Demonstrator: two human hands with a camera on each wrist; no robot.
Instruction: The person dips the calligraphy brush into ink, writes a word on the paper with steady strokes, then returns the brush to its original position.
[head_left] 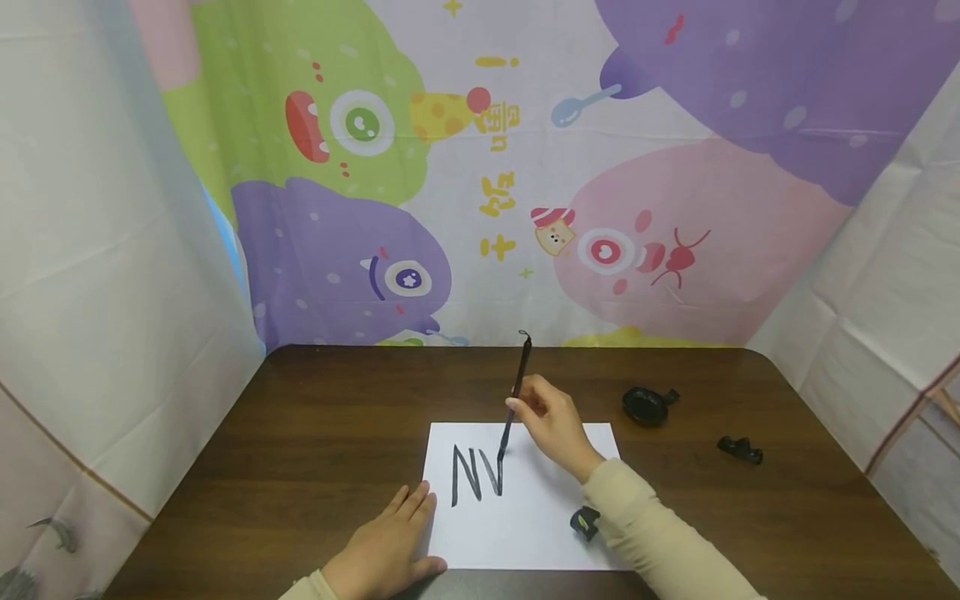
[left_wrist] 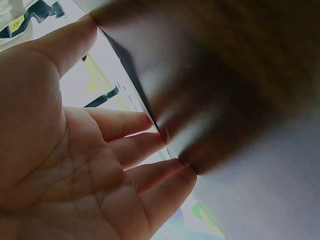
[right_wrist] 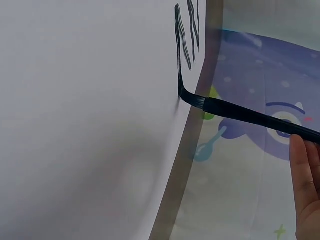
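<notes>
My right hand (head_left: 551, 417) pinches a dark writing brush (head_left: 519, 379) by its handle, with a small loop at the top end. Its wet bristles bend against a white sheet of paper (head_left: 540, 533), as the right wrist view shows. Black strokes (head_left: 476, 475) form an N and a second, similar zigzag ending at the brush tip. At the sheet's left edge my left hand (head_left: 390, 542) lies flat, fingers spread, fingertips and thumb touching the edge and the table. In the left wrist view, the left palm (left_wrist: 75, 165) fills the lower left.
Right of the sheet, a black round dish (head_left: 645, 406) sits on the brown wooden table (head_left: 315, 433). Farther right lies a black, bumpy brush rest (head_left: 740, 450). A small black object with a yellow mark (head_left: 585, 522) shows beside the right sleeve. A cartoon-printed curtain (head_left: 495, 300) hangs behind the table.
</notes>
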